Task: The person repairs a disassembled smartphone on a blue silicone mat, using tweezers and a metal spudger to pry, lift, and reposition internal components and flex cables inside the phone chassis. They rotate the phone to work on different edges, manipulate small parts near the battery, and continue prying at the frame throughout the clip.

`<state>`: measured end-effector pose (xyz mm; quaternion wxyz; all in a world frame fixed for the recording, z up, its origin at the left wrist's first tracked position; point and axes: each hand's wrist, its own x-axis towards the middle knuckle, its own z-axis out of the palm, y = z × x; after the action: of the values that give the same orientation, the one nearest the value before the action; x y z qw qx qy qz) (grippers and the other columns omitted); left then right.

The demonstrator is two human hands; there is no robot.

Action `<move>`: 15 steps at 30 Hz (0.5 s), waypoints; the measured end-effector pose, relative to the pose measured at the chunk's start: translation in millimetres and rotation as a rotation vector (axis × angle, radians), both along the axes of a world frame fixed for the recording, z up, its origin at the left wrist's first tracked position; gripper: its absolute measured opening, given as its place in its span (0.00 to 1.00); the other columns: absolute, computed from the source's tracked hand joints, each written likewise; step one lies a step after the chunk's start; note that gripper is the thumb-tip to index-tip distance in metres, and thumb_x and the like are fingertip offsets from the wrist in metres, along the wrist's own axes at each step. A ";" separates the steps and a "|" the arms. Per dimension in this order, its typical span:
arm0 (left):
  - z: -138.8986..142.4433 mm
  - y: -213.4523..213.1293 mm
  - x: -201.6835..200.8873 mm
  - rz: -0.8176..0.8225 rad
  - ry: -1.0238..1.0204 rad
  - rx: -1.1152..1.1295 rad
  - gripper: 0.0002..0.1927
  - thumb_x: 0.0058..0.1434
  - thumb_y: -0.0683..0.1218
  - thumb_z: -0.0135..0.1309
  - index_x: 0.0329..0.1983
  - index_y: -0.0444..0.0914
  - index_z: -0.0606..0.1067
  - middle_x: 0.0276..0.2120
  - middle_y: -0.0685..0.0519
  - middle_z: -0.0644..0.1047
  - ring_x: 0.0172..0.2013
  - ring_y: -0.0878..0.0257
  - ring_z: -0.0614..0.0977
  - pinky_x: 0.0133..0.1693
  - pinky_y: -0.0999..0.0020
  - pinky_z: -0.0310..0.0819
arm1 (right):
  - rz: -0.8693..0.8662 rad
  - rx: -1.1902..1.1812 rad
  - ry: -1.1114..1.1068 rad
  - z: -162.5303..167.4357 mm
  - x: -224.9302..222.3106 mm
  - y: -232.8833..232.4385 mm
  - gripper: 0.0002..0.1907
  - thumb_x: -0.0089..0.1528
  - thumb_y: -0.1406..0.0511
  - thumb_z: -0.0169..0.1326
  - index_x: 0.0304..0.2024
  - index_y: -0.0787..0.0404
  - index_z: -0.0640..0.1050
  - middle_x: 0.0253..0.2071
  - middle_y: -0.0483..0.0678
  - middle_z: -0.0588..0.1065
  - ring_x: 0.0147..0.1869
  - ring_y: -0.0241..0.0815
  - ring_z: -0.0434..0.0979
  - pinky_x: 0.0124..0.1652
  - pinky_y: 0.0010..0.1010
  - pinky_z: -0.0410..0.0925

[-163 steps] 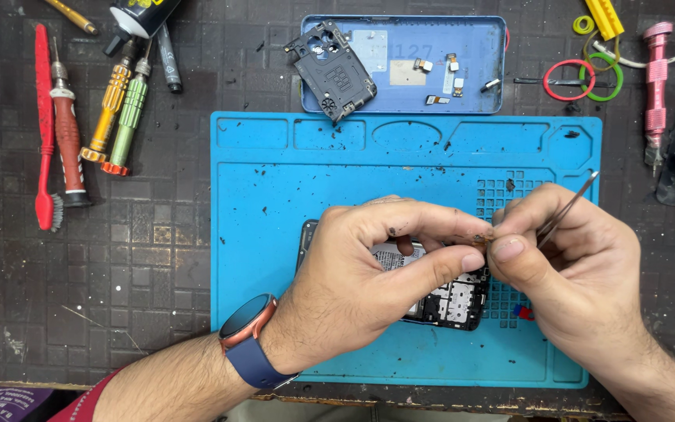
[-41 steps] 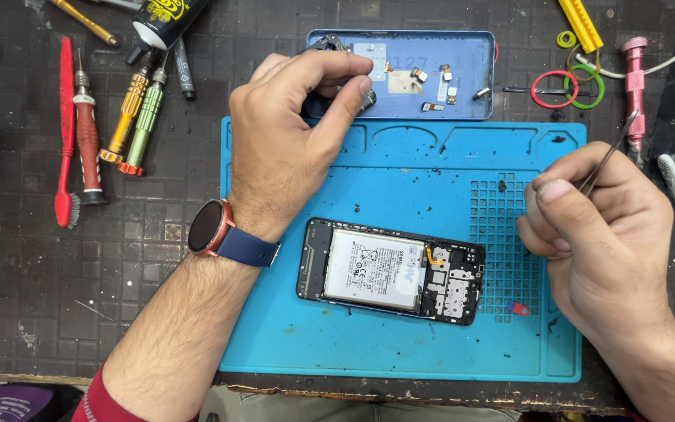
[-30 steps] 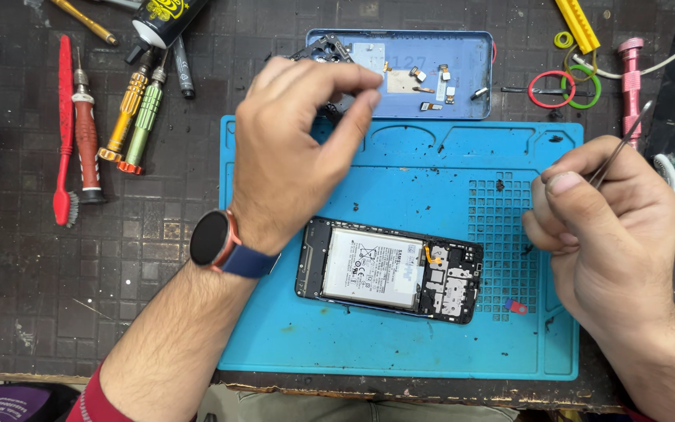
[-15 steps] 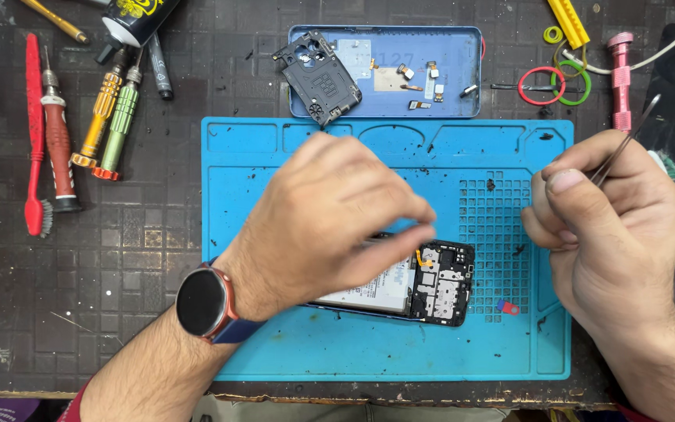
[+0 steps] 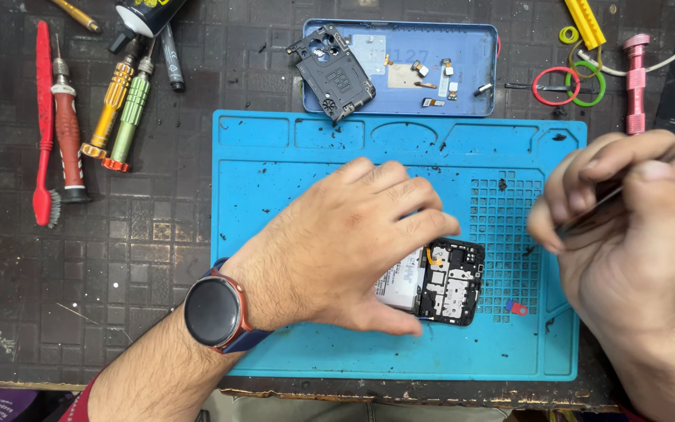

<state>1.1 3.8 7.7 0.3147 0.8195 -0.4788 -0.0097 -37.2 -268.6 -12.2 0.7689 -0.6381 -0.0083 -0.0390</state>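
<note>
Now left hand (image 5: 345, 250) flat on opened phone (image 5: 447, 281), right hand (image 5: 634, 234) pinching tweezers (image 5: 587, 219) nearby.

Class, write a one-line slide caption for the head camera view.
Left hand steadies an opened phone on a blue mat while the right hand holds tweezers.

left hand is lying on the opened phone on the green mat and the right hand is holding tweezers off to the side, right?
Not quite: the mat is blue, not green, as the head view shows. The rest holds: the left hand lies on the opened phone, and the right hand holds the tweezers off to the side.
</note>
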 end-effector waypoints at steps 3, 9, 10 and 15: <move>1.0 -0.1 0.2 0.012 -0.016 0.022 0.47 0.30 0.68 0.71 0.50 0.37 0.75 0.43 0.51 0.73 0.45 0.53 0.75 0.44 0.59 0.67 | 0.029 -0.218 -0.222 -4.5 -1.2 3.4 0.17 0.85 0.61 0.39 0.45 0.67 0.65 0.42 0.49 0.62 0.38 0.36 0.63 0.43 0.28 0.65; -2.1 -2.0 -1.9 0.062 0.107 0.070 0.40 0.35 0.65 0.72 0.46 0.38 0.76 0.38 0.51 0.74 0.43 0.52 0.75 0.44 0.58 0.67 | 0.090 -0.750 -0.236 8.9 3.5 1.0 0.12 0.77 0.62 0.44 0.49 0.66 0.71 0.41 0.47 0.67 0.36 0.33 0.69 0.41 0.21 0.67; -3.0 -2.4 -1.8 0.074 0.125 0.081 0.39 0.34 0.64 0.71 0.45 0.38 0.76 0.38 0.51 0.74 0.42 0.52 0.75 0.44 0.57 0.68 | 0.119 -0.870 -0.224 12.1 5.6 0.2 0.10 0.75 0.64 0.47 0.50 0.66 0.73 0.41 0.47 0.69 0.37 0.33 0.71 0.40 0.22 0.68; -3.9 -1.3 -2.4 0.124 0.107 0.054 0.38 0.32 0.63 0.71 0.42 0.37 0.75 0.37 0.50 0.74 0.42 0.51 0.75 0.44 0.57 0.68 | 0.216 -1.154 0.003 18.8 15.8 2.7 0.11 0.63 0.69 0.60 0.47 0.67 0.77 0.41 0.49 0.78 0.40 0.36 0.81 0.37 0.29 0.73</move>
<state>-1.4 2.5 3.8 0.3177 0.8541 -0.4091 -0.0471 -21.4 -266.0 6.5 0.2968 -0.9491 -0.0923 0.0513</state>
